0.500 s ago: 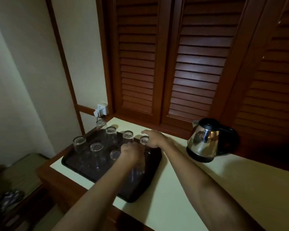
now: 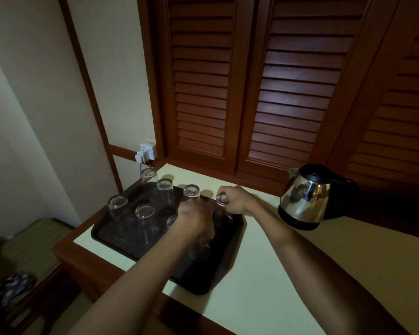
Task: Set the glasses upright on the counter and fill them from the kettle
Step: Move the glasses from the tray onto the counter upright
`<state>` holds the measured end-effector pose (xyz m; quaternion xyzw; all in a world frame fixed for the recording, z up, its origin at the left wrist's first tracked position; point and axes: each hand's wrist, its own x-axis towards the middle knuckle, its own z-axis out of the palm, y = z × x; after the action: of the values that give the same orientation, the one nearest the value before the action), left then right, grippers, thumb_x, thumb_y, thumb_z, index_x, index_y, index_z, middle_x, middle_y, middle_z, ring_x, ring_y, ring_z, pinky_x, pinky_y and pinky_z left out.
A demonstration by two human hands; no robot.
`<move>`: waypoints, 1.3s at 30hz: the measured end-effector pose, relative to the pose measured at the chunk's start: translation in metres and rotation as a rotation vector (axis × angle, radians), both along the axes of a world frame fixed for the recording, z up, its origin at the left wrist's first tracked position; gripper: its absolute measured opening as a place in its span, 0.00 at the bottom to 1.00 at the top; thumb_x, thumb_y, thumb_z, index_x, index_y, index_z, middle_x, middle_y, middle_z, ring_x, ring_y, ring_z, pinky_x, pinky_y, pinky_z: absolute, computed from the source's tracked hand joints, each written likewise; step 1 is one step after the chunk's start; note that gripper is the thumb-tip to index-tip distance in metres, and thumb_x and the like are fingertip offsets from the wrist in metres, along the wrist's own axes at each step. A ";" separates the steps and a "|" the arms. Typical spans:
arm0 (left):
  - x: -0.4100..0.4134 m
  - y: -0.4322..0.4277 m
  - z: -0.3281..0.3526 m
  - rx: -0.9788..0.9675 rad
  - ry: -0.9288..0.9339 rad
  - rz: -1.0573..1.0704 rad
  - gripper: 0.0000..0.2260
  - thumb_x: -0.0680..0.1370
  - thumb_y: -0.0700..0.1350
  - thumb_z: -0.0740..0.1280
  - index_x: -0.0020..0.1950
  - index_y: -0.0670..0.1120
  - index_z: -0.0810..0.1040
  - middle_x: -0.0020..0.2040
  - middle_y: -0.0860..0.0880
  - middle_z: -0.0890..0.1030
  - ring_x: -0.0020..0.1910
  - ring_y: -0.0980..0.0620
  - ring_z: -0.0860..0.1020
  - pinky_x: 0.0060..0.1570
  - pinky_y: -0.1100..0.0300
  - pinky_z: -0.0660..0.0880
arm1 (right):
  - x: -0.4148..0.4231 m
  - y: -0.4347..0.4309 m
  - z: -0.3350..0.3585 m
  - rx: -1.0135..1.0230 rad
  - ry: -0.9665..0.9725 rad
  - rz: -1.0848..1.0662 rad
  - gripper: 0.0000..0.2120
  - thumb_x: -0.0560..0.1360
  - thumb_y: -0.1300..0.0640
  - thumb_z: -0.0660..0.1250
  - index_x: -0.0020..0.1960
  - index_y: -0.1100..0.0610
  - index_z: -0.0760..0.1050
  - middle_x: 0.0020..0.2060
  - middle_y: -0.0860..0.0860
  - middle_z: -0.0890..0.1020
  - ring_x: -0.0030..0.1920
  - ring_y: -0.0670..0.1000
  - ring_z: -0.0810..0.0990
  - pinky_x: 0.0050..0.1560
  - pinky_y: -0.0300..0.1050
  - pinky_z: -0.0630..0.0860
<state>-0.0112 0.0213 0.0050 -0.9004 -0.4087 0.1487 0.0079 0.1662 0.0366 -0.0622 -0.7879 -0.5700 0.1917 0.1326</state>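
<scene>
Glasses (image 2: 117, 207) upturned, long axes vertical, on dark tray (image 2: 111, 234).

Clear, colourless drinking glasses (image 2: 117, 207) stand on a dark brown rectangular plastic tray (image 2: 111, 228). The table (image 2: 288, 274) is pale cream with a reddish-brown wooden edge. The rounded steel kettle (image 2: 305, 197) is mirror-silver with black lid and base. The slatted wooden shutters (image 2: 298, 93) are red-brown.

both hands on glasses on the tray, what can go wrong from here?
1. The left hand and right hand each grip a glass inside a tight cluster on the tray; lifting could knock a neighbouring glass.
2. Dim light and clear glass make rims hard to judge.
</scene>
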 end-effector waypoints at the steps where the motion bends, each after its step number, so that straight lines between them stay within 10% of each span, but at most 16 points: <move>1: -0.003 0.002 0.003 -0.001 -0.019 0.006 0.25 0.69 0.50 0.80 0.64 0.47 0.81 0.62 0.46 0.83 0.63 0.45 0.82 0.56 0.53 0.80 | 0.001 -0.004 0.002 0.049 0.057 -0.027 0.22 0.70 0.62 0.74 0.62 0.52 0.77 0.59 0.55 0.82 0.58 0.57 0.81 0.53 0.47 0.78; 9: -0.046 0.021 0.020 -0.284 -0.544 0.183 0.31 0.60 0.73 0.70 0.50 0.50 0.85 0.46 0.51 0.85 0.46 0.50 0.83 0.50 0.54 0.81 | 0.030 -0.078 0.003 0.561 1.035 -0.501 0.19 0.70 0.59 0.80 0.58 0.55 0.78 0.60 0.59 0.84 0.50 0.55 0.88 0.51 0.46 0.85; 15: -0.043 -0.024 -0.013 -1.272 -1.214 0.474 0.27 0.70 0.55 0.77 0.59 0.35 0.84 0.53 0.40 0.88 0.51 0.48 0.86 0.51 0.56 0.84 | 0.037 -0.149 -0.017 0.468 1.735 -0.658 0.17 0.70 0.58 0.78 0.56 0.60 0.79 0.56 0.61 0.83 0.59 0.59 0.82 0.65 0.52 0.77; 18: -0.028 -0.059 -0.037 -1.478 -1.309 0.473 0.17 0.70 0.45 0.76 0.58 0.42 0.86 0.53 0.41 0.88 0.52 0.45 0.86 0.56 0.54 0.84 | 0.042 -0.170 -0.029 0.395 1.648 -0.551 0.32 0.55 0.58 0.86 0.55 0.62 0.77 0.53 0.60 0.86 0.56 0.58 0.84 0.60 0.51 0.77; 23: 0.002 -0.107 -0.084 -1.217 -1.430 0.420 0.21 0.69 0.27 0.77 0.58 0.44 0.84 0.50 0.45 0.89 0.52 0.47 0.86 0.47 0.60 0.83 | 0.052 -0.184 -0.039 0.436 1.173 -0.473 0.32 0.68 0.71 0.78 0.69 0.60 0.71 0.60 0.66 0.81 0.54 0.58 0.83 0.43 0.43 0.83; 29: 0.019 -0.136 -0.124 -0.613 -1.288 0.345 0.24 0.60 0.49 0.86 0.53 0.52 0.84 0.46 0.55 0.88 0.47 0.59 0.86 0.49 0.61 0.84 | 0.070 -0.168 -0.067 0.408 0.798 -0.419 0.31 0.61 0.69 0.83 0.55 0.47 0.75 0.52 0.53 0.79 0.63 0.54 0.78 0.64 0.62 0.79; 39: 0.023 -0.164 -0.140 -0.452 -1.215 0.438 0.28 0.60 0.59 0.84 0.58 0.57 0.82 0.45 0.61 0.88 0.45 0.66 0.85 0.47 0.65 0.84 | 0.067 -0.152 -0.079 0.386 0.586 -0.448 0.29 0.67 0.68 0.78 0.65 0.60 0.71 0.59 0.54 0.76 0.64 0.57 0.75 0.57 0.42 0.68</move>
<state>0.0117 -0.1423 -0.1349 -0.7000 -0.4724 -0.3033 -0.4414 0.2335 -0.1154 -0.1409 -0.7650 -0.3483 0.2639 0.4731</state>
